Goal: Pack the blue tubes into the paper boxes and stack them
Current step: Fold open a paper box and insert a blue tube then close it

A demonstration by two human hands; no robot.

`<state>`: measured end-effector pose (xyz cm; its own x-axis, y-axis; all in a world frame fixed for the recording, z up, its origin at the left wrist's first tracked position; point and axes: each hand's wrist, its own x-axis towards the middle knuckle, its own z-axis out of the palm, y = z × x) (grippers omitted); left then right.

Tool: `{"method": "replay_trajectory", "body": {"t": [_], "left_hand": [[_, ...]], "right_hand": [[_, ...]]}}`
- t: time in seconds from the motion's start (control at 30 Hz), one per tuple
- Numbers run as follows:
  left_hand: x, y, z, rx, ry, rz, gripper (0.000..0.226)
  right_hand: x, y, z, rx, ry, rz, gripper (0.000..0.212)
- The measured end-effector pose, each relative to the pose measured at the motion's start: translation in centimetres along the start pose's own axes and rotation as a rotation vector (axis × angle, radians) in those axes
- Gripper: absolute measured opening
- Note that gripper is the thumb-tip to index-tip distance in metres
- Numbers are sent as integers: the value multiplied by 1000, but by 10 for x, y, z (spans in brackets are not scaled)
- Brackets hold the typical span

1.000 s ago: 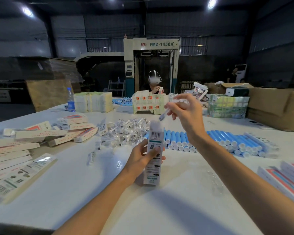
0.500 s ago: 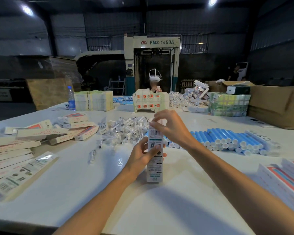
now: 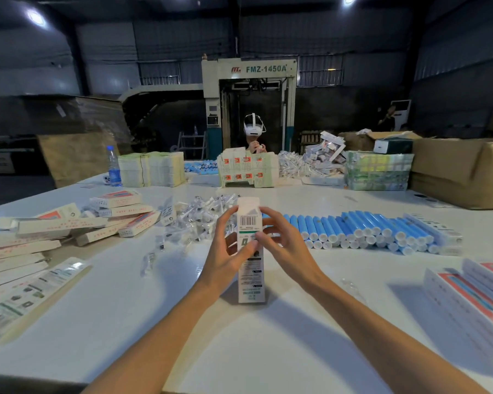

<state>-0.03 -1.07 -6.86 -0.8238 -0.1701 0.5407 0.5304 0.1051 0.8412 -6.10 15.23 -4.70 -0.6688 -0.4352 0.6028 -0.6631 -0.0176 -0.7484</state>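
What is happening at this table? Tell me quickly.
A person is packing boxes. Their left hand and right hand hold one paper box upright on the white table, its top flap not yet closed. Whether a tube is inside cannot be seen. A row of blue tubes lies to the right, unpacked. Closed boxes lie in a loose pile at the left, not neatly stacked.

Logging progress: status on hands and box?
Left hand and right hand hold upright paper box, top flap up. Blue tubes behind it. Nothing blocking.
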Motion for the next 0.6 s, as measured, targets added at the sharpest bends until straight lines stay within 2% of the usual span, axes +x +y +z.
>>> {"method": "replay_trajectory", "body": {"t": [0.17, 0.4, 0.47, 0.6], "left_hand": [[1, -1, 0, 66, -18, 34, 66], [3, 0, -5, 133, -44, 54, 65], [4, 0, -6, 142, -42, 53, 64], [5, 0, -7, 162, -54, 66, 62]], "right_hand": [[1, -2, -5, 7, -41, 5, 38], [5, -8, -8, -48, -109, 1, 26], [8, -13, -7, -2, -78, 6, 18], [28, -25, -12, 82, 29, 35, 15]]}}
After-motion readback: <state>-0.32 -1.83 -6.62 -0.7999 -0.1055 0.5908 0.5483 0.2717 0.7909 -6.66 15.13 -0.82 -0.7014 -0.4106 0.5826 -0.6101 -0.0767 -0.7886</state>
